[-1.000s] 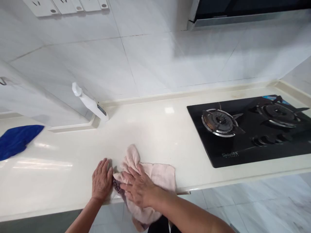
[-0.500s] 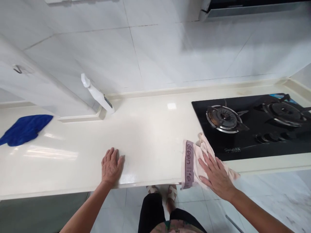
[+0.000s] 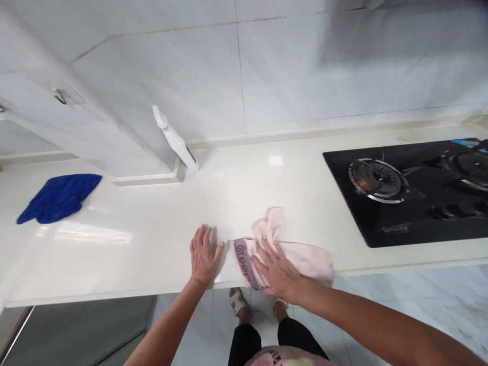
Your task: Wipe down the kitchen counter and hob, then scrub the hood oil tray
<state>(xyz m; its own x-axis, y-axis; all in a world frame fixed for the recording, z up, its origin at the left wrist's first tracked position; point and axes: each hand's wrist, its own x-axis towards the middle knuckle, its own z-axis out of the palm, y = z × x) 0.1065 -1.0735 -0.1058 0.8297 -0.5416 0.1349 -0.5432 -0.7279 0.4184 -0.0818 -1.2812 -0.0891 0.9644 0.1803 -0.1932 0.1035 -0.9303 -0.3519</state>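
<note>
Fingers spread and uncurled, the right hand (image 3: 277,272) pressed over the pink cloth (image 3: 310,256), there at the front edge of the surface (image 3: 236,198); just beside it the left hand (image 3: 204,260) lay open, palm down, holding nothing; the wipe looked mid-pass, though how much was done or left couldn't be told; farther out, the hob (image 3: 360,216) sat right, the bottle (image 3: 178,145) and blue cloth (image 3: 61,197) left.
</note>
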